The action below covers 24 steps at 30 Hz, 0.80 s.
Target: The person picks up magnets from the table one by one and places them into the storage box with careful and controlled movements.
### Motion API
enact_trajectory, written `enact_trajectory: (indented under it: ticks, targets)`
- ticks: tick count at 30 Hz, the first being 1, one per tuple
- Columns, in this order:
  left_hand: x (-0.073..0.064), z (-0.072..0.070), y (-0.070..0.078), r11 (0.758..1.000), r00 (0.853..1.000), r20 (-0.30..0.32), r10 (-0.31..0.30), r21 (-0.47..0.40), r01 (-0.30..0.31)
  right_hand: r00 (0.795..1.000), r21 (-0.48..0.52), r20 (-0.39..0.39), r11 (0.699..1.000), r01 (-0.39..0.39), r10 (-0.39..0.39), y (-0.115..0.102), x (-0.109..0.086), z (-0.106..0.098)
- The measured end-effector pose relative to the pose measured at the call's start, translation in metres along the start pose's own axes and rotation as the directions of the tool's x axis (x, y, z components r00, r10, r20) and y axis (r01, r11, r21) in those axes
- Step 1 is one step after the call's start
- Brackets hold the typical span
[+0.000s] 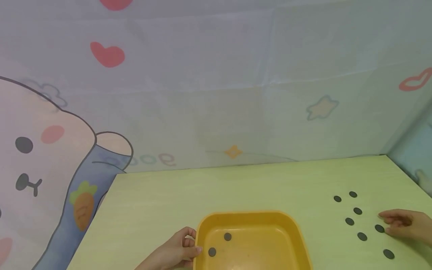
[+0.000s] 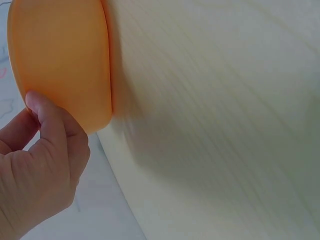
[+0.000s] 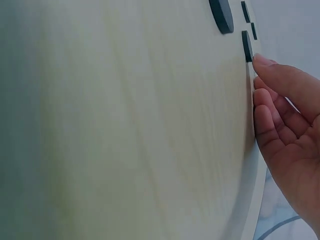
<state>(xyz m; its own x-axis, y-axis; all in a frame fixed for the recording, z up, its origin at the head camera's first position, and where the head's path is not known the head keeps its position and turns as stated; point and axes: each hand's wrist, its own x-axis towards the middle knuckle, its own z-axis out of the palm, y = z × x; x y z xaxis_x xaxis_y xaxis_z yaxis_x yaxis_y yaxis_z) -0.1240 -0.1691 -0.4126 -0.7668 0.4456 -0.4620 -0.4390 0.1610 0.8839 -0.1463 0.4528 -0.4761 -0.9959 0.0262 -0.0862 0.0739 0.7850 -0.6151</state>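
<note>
My left hand (image 1: 177, 250) pinches the left rim of a yellow tray (image 1: 249, 215), thumb on the rim. The left wrist view shows the same hand (image 2: 47, 145) at the edge of the tray's outer wall (image 2: 65, 55). Inside the tray lie two dark round discs, one (image 1: 227, 236) a little behind the other (image 1: 212, 252). At the right, my right hand (image 1: 406, 224) is low by the table, its thumb beside a dark disc (image 1: 379, 228). Thumb and forefinger stand apart. In the right wrist view the thumb tip (image 3: 264, 61) is close to a disc (image 3: 247, 46); whether they touch I cannot tell.
Several more dark discs, among them one near the front (image 1: 389, 254) and one further back (image 1: 337, 198), lie scattered on the pale wooden table (image 1: 162, 198) right of the tray. A printed cloth (image 1: 202, 93) hangs behind the table's back edge.
</note>
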Motion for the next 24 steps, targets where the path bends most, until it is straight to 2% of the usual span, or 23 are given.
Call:
enact_trajectory:
  ticks: [3, 9, 11, 17, 24]
  targets:
    - [-0.0003, 0.0007, 0.0003, 1.000, 1.000, -0.002, -0.001, -0.009, 0.001, 0.998, 0.046, -0.015, 0.997, 0.056, -0.055, -0.0018, 0.0004, 0.0029]
    - [-0.0008, 0.0022, 0.0010, 1.000, 1.000, -0.016, -0.012, -0.004, 0.012, 0.984, 0.193, 0.037, 0.967, 0.166, -0.176, 0.0030, -0.0010, 0.0026]
    - [-0.0007, 0.0026, 0.0011, 1.000, 1.000, -0.017, -0.016, -0.008, 0.016, 0.976, 0.208, 0.054, 0.958, 0.197, -0.213, 0.0044, -0.0015, 0.0023]
    - [-0.0006, 0.0013, 0.0022, 1.000, 1.000, -0.014, -0.028, -0.012, 0.028, 0.964, 0.163, 0.075, 0.957, 0.242, -0.257, 0.0061, -0.0027, 0.0047]
    - [-0.0008, 0.0006, 0.0038, 1.000, 1.000, -0.006, -0.013, 0.001, 0.013, 0.923, 0.224, 0.069, 0.907, 0.355, -0.378, 0.0063, 0.0028, 0.0047]
